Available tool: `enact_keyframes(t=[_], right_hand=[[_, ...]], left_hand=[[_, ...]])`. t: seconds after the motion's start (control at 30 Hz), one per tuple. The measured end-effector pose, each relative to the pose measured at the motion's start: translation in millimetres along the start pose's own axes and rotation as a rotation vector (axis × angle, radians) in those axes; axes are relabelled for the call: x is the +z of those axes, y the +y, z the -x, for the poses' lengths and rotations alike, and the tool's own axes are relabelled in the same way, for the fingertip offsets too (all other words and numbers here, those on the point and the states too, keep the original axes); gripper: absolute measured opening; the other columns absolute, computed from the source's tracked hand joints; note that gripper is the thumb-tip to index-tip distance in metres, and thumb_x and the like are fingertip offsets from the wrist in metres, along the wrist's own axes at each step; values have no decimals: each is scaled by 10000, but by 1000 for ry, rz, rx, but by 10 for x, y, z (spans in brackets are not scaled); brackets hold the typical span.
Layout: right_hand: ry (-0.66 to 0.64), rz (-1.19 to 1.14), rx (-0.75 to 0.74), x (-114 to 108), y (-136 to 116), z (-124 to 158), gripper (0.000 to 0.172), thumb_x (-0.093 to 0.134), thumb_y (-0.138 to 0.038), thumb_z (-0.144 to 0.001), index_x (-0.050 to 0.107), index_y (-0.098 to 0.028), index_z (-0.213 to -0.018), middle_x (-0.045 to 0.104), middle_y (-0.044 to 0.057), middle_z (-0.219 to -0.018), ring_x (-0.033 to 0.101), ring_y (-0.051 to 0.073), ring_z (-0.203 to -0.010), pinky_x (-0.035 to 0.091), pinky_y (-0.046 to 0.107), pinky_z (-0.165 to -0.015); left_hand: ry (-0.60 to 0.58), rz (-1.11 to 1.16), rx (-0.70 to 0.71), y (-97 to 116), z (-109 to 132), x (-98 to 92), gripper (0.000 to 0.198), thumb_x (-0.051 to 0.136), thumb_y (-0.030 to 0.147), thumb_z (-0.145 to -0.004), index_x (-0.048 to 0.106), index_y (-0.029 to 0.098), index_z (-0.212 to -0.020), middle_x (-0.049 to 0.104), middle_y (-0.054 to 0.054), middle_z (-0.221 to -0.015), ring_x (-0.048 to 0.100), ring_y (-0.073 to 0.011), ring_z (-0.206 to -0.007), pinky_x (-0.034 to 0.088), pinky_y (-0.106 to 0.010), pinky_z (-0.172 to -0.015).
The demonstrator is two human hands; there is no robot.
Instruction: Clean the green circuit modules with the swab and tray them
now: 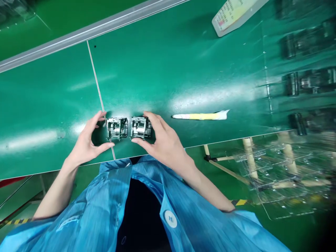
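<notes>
Two small, boxy black-and-silver mechanical assemblies sit side by side on the green table (pixel 157 70), a narrow gap between them. My left hand (pixel 88 140) is open in a C shape at the left assembly (pixel 117 128), its thumb by the lower edge and its fingers by the upper left corner. Around the right assembly (pixel 140 127), my right hand (pixel 164 138) is closed, with the thumb at the near edge and the index finger at the far edge. Part of that assembly's right side is hidden by the hand.
A yellow-and-white wrapped stick (pixel 202 116) lies right of my right hand. Farther back stands a labelled pale container (pixel 233 15). Blurred trays with dark parts (pixel 307 82) line the right side. Below them is a pipe-framed rack (pixel 250 159) with clear trays.
</notes>
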State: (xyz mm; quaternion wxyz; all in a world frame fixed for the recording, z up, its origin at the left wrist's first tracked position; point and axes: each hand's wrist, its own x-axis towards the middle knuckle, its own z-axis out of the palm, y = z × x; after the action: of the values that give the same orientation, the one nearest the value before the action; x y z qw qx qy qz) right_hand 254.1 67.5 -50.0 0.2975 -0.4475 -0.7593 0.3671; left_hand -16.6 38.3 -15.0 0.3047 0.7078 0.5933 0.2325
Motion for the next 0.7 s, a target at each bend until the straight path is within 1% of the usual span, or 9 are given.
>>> enact_keyframes(t=[0.07, 0.13, 0.2, 0.27, 0.33, 0.4, 0.5, 0.6, 0.7], right_hand=[[-12, 5, -17, 75, -88, -47, 677, 676, -395, -928, 370, -136, -1473, 597, 218, -1365, 608, 360, -1262, 580, 569, -1001], [-34, 19, -37, 95, -144, -61, 723, 665, -350, -929, 311, -111, -1513, 564, 237, -1410, 573, 365, -1312, 561, 578, -1039], [-63, 54, -71, 58, -174, -44, 725, 613, -312, -954, 255, -86, -1543, 523, 252, -1459, 531, 361, -1366, 555, 570, -1059], [-84, 119, -139, -17, -203, -13, 683, 547, -271, -982, 237, -51, -1550, 503, 267, -1480, 510, 353, -1391, 561, 552, -1063], [-68, 202, -219, -107, -261, 14, 636, 521, -251, -993, 278, 2, -1524, 528, 286, -1452, 534, 355, -1370, 573, 528, -1058], [-38, 279, -271, -195, -356, 25, 592, 533, -282, -1001, 363, 36, -1471, 584, 286, -1392, 584, 350, -1316, 594, 490, -1036], [-9, 366, -297, -300, -528, 15, 532, 554, -340, -1009, 484, 25, -1389, 657, 255, -1310, 649, 331, -1235, 640, 435, -957], [-14, 369, -301, -358, -655, -10, 477, 575, -329, -1002, 539, -20, -1364, 680, 238, -1284, 673, 338, -1203, 663, 427, -895], [-39, 315, -282, -374, -703, -27, 446, 590, -298, -988, 561, -48, -1357, 688, 239, -1272, 677, 368, -1192, 669, 460, -872]], left_hand=[[18, -19, 6, 47, -25, 111, 772, 786, 473, -816, 443, 316, -1488, 622, -121, -1405, 638, -279, -1174, 568, -430, -904], [49, 1, -5, 97, -43, 185, 666, 782, 469, -820, 533, 289, -1411, 665, -112, -1336, 650, -265, -1121, 576, -408, -857], [76, 36, -16, 119, -38, 218, 641, 810, 462, -794, 580, 265, -1359, 681, -115, -1303, 657, -267, -1096, 580, -405, -839], [93, 89, -18, 114, -15, 229, 636, 838, 438, -770, 604, 256, -1334, 682, -118, -1301, 658, -278, -1121, 579, -427, -893], [114, 187, -7, 104, 9, 239, 627, 850, 417, -764, 617, 256, -1323, 682, -117, -1304, 653, -282, -1171, 566, -439, -976], [138, 328, 22, 100, 25, 253, 625, 852, 409, -766, 619, 259, -1326, 687, -114, -1300, 661, -267, -1187, 562, -414, -1018], [141, 497, 66, 104, 31, 273, 665, 866, 417, -748, 613, 255, -1340, 694, -123, -1296, 680, -250, -1182, 588, -365, -995], [129, 552, 78, 105, 35, 279, 691, 877, 416, -730, 614, 247, -1346, 696, -144, -1294, 688, -260, -1182, 611, -352, -959], [142, 584, 85, 114, 42, 284, 683, 880, 404, -727, 622, 255, -1341, 702, -144, -1285, 706, -247, -1142, 624, -310, -911]])
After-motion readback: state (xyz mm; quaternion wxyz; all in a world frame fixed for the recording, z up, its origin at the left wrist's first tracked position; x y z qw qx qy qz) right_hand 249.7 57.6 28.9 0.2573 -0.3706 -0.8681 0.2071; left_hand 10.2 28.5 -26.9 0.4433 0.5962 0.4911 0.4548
